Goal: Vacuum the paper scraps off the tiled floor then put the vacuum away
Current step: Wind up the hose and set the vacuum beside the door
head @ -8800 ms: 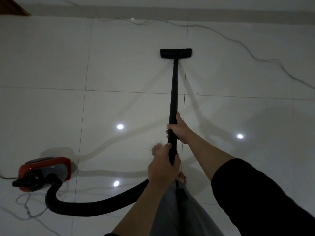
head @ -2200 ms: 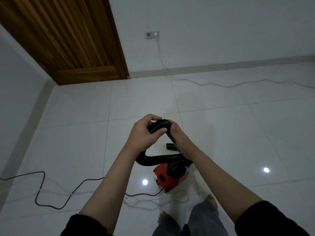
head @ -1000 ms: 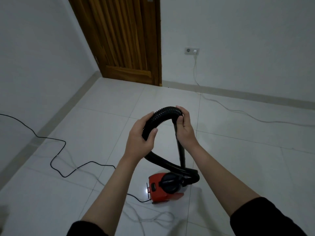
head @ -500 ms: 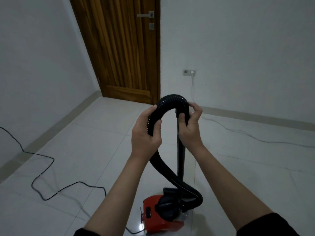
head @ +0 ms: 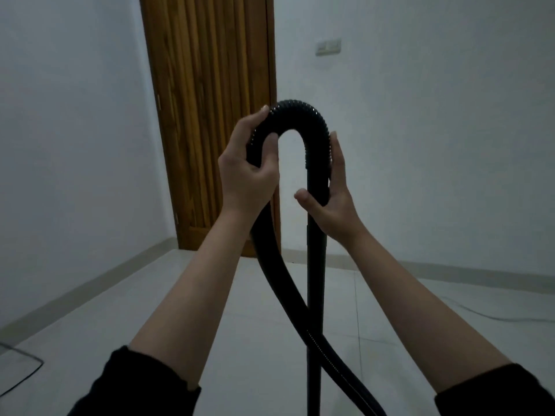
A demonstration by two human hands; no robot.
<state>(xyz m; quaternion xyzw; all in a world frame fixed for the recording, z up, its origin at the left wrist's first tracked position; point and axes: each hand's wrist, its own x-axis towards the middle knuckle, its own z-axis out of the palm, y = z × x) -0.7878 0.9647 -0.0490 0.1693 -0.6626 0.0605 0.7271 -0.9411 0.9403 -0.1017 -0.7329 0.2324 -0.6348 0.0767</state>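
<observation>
The black ribbed vacuum hose (head: 295,111) arches in an upside-down U in front of me at chest height. My left hand (head: 247,169) grips its left leg just below the bend. On the right the hose joins the straight black wand (head: 315,265), which stands upright and runs down out of the frame. My right hand (head: 330,193) cups the wand near the joint, its fingers behind the tube and its thumb in front. The red vacuum body is out of view below. No paper scraps are visible on the tiled floor (head: 264,325).
A closed wooden door (head: 210,115) stands straight ahead in the corner, white walls on both sides. A light switch (head: 328,47) is on the right wall. A black cable (head: 24,367) lies at the lower left and a pale cable (head: 486,315) at the right.
My view has tilted up, so the red vacuum body dropped out of sight. Both hands raised the hose loop higher. My right hand slid down from the hose bend onto the wand.
</observation>
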